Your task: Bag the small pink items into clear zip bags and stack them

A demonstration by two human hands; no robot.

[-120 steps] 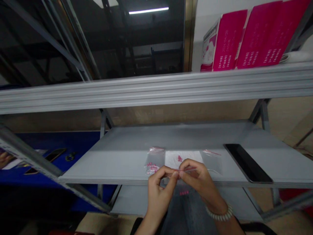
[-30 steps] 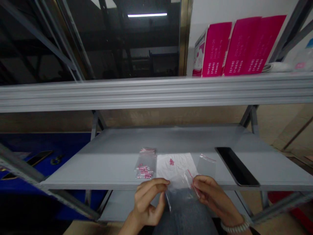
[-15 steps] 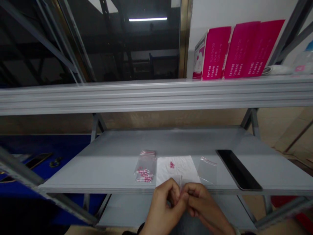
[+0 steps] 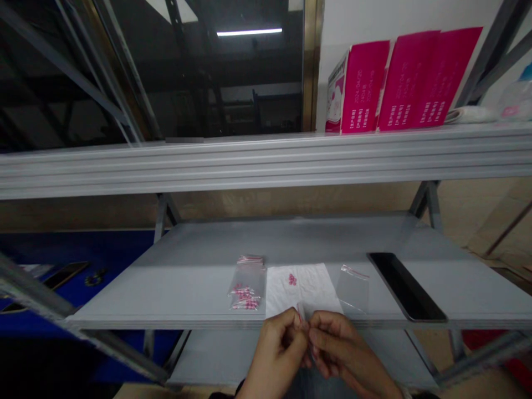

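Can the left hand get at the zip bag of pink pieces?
Probably yes: the left hand sits near the zip bag, with nothing between them, though its fingers are pinching a small pink-tipped item.

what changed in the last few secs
The left hand and right hand have moved inward from either side and now meet at the front of the grey metal shelf, fingers pinching a small clear plastic piece with a pink line. Earlier they held clear plastic stretched apart. Unmoved: the zip bag of pink-tipped pieces, white paper, clear zip bag and black tablet.
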